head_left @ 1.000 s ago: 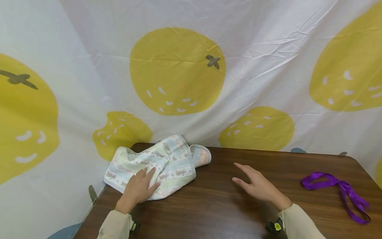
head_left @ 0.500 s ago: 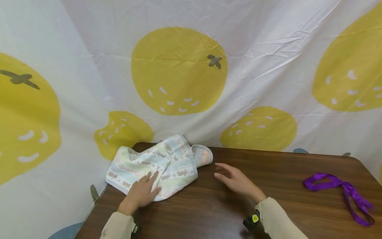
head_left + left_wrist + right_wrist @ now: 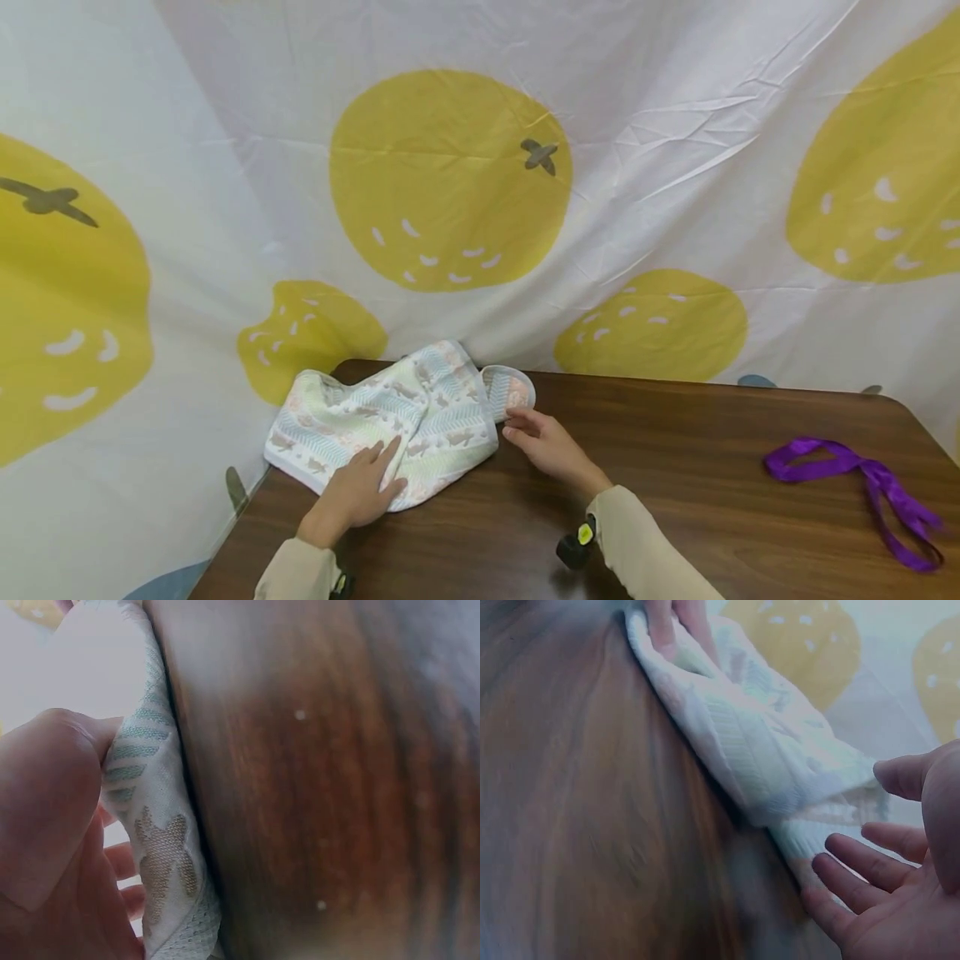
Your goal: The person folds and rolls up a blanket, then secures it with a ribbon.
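Observation:
A crumpled towel (image 3: 450, 417) with pastel stripes and small animal figures lies at the table's far left, its folded corner (image 3: 504, 390) sticking out to the right. My left hand (image 3: 352, 498) rests on the towel's near side with fingers fairly straight. In the left wrist view its thumb (image 3: 56, 780) lies along the towel's edge (image 3: 161, 847). By the towel's right side is my right hand (image 3: 553, 450), thumb and fingers apart. The right wrist view shows the right hand (image 3: 889, 877) beside the towel (image 3: 742, 757); whether its fingertips touch the cloth I cannot tell.
A purple ribbon (image 3: 847, 458) lies loosely looped on the right of the brown wooden table (image 3: 697, 467). A white curtain (image 3: 637, 100) with yellow fruit prints hangs along the back and the left side of the table.
My right hand has moved left across the table up to the towel's right side. The left hand stays on the towel, which looks the same.

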`<control>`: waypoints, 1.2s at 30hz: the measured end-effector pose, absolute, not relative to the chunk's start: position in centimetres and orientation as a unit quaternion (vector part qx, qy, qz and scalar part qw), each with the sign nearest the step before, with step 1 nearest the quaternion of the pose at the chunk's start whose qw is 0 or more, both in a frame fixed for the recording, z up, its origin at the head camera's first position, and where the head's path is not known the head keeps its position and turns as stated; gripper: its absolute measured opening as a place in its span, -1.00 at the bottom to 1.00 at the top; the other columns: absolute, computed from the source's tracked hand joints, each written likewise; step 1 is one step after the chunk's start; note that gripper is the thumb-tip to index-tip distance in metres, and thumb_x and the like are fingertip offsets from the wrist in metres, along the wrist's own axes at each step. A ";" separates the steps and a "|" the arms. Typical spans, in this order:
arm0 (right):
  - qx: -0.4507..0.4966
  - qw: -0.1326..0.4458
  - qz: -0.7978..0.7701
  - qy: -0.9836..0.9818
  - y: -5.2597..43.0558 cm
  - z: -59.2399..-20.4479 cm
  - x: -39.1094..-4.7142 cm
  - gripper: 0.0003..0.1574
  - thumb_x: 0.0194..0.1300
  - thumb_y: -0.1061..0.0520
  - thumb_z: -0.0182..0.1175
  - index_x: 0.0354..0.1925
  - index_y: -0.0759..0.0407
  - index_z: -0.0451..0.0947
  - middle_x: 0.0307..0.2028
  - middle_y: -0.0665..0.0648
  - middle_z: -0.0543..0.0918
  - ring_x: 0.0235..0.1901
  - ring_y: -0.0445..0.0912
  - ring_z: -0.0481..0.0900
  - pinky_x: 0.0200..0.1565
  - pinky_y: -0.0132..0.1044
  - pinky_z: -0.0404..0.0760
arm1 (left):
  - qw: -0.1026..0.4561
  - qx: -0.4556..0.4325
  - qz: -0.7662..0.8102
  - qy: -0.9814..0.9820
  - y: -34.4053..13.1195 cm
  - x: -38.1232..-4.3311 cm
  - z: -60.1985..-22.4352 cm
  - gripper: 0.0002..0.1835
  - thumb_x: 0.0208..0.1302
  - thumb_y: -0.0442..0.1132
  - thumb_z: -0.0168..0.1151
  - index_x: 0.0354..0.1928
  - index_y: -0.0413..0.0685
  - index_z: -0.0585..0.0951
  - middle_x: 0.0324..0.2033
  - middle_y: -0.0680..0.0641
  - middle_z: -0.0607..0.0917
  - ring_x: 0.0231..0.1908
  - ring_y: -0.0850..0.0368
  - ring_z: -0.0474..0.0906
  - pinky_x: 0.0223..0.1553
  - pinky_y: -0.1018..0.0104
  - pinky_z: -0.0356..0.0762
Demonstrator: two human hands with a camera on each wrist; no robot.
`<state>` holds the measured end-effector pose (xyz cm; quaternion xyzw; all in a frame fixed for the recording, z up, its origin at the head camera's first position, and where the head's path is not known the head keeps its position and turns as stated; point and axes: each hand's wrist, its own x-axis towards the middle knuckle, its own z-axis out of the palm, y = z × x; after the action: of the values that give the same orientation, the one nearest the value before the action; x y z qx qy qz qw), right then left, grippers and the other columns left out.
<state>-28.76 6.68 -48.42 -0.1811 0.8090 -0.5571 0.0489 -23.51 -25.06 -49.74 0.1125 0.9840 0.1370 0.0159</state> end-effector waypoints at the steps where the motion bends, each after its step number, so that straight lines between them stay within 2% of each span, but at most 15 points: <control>1: -0.181 0.048 -0.558 0.808 6.3 -48.5 -28.7 -0.45 0.42 0.17 0.17 0.29 0.40 0.40 0.09 0.37 0.63 0.13 0.19 0.58 0.17 0.04 0.52 | 0.019 0.110 0.141 0.984 -25.1 -23.5 -49.8 -0.31 0.41 0.00 0.14 0.48 -0.09 0.26 0.34 -0.39 0.38 0.33 -0.41 0.28 0.22 -0.31 0.32; 4: -0.180 0.050 -0.560 0.807 5.3 -48.7 -28.5 -0.41 0.40 0.18 0.18 0.31 0.38 0.38 0.09 0.35 0.63 0.14 0.19 0.57 0.19 0.08 0.49 | 0.024 0.112 0.146 0.983 -25.2 -23.6 -50.0 -0.31 0.41 0.00 0.14 0.48 -0.11 0.25 0.34 -0.40 0.38 0.33 -0.41 0.27 0.24 -0.30 0.30; 8: -0.179 0.048 -0.551 0.813 4.4 -48.6 -28.2 -0.43 0.37 0.16 0.22 0.28 0.34 0.41 -0.05 0.23 0.70 0.04 0.08 0.60 0.14 0.01 0.53 | 0.029 0.115 0.151 0.981 -25.3 -23.7 -50.0 -0.30 0.41 0.00 0.14 0.48 -0.13 0.25 0.34 -0.40 0.37 0.34 -0.41 0.26 0.28 -0.27 0.27; 11: -0.180 0.043 -0.540 0.821 4.1 -48.6 -28.1 -0.50 0.35 0.16 0.25 0.20 0.32 0.48 -0.17 0.15 0.72 -0.08 -0.02 0.60 0.03 -0.13 0.55 | 0.035 0.113 0.158 0.980 -25.3 -23.8 -49.8 -0.29 0.40 0.00 0.15 0.48 -0.13 0.25 0.35 -0.41 0.36 0.35 -0.42 0.24 0.30 -0.26 0.25; 20: -0.187 0.052 -0.533 0.824 4.1 -48.9 -27.9 -0.73 0.33 0.14 0.27 -0.09 0.31 0.65 -0.30 0.08 0.66 -0.37 -0.16 0.48 -0.33 -0.35 0.49 | 0.052 0.111 0.169 0.978 -25.1 -23.6 -49.2 -0.26 0.37 0.04 0.20 0.47 -0.15 0.25 0.35 -0.46 0.33 0.36 -0.45 0.21 0.32 -0.27 0.20; 24: -0.204 0.052 -0.543 0.813 4.1 -49.0 -27.7 -0.73 0.36 0.17 0.22 -0.06 0.33 0.64 -0.22 0.14 0.70 -0.30 -0.16 0.51 -0.26 -0.38 0.51 | 0.055 0.110 0.167 0.978 -25.1 -23.5 -49.3 -0.25 0.37 0.05 0.19 0.47 -0.14 0.25 0.35 -0.46 0.33 0.36 -0.46 0.20 0.33 -0.27 0.19; 31: -0.223 0.059 -0.562 0.794 4.5 -49.0 -27.4 -0.64 0.45 0.22 0.09 0.13 0.38 0.53 0.00 0.26 0.68 -0.05 -0.04 0.58 -0.04 -0.28 0.57 | 0.070 0.101 0.170 0.978 -24.9 -23.5 -49.4 -0.22 0.37 0.10 0.18 0.50 -0.10 0.22 0.38 -0.44 0.29 0.38 -0.45 0.16 0.35 -0.27 0.15; 36: -0.209 0.058 -0.581 0.785 4.9 -49.0 -27.1 -0.63 0.51 0.21 0.01 0.18 0.35 0.45 -0.02 0.27 0.67 -0.08 -0.04 0.58 -0.08 -0.27 0.57 | 0.083 0.094 0.173 0.977 -24.6 -23.3 -49.4 -0.18 0.35 0.15 0.17 0.51 -0.07 0.19 0.40 -0.42 0.27 0.40 -0.44 0.12 0.35 -0.29 0.12</control>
<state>-27.07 4.85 -48.97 -0.2088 0.7847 -0.5808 0.0580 -23.35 -24.61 -49.42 0.0943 0.9768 0.1734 0.0829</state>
